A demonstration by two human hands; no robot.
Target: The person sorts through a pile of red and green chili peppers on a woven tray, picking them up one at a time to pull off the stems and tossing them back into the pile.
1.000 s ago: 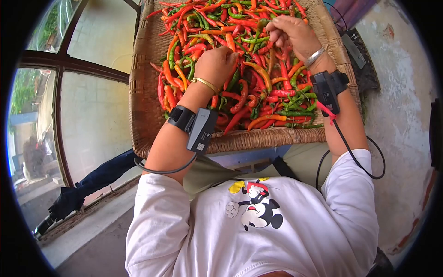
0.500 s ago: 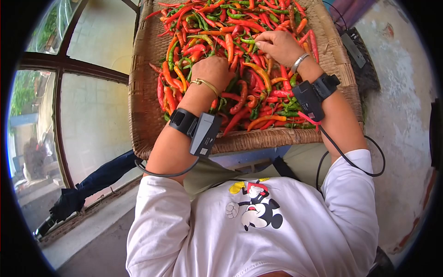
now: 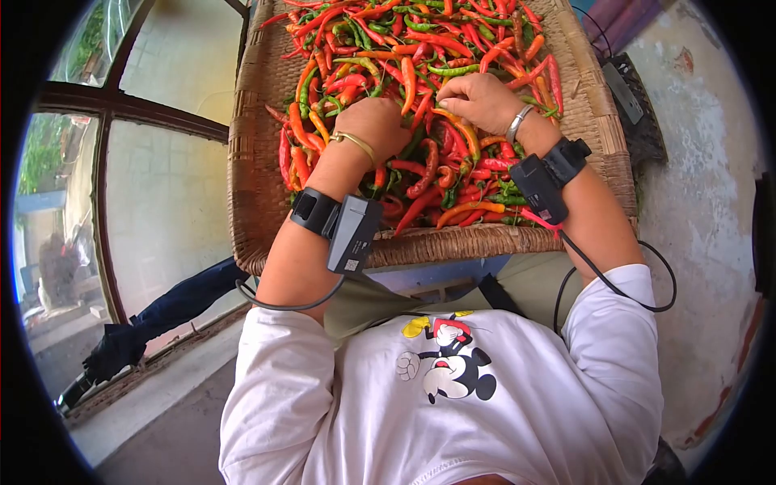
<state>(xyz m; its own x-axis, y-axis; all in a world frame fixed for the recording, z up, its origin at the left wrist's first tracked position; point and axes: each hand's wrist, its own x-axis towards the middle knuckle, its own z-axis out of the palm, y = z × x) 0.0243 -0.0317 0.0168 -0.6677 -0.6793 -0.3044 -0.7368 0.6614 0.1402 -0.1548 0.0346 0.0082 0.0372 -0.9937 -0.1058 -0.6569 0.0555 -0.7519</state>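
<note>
Chili peppers [image 3: 420,182], red, orange and green, lie heaped in a woven wicker basket [image 3: 485,240]. My left hand [image 3: 372,125] rests on the heap left of centre, back upward and fingers curled down; its fingertips are hidden, so what they grip does not show. Right of it, my right hand [image 3: 483,103] is closed with thumb and forefinger together, at the upper end of a yellow-orange chili [image 3: 459,125]. Whether those fingers hold this chili cannot be made out. A long green chili [image 3: 453,71] lies just above my right hand.
Left of the basket is a framed window [image 3: 162,174], with a folded dark umbrella [image 3: 182,311] leaning by its sill. A black cable [image 3: 594,263] loops from the wrist device [image 3: 540,187] on my right arm. A worn wall [image 3: 695,162] is at the right.
My right hand has moved down and slightly left, from beside a green chili to the end of the yellow-orange one. My left hand stays nearly in place.
</note>
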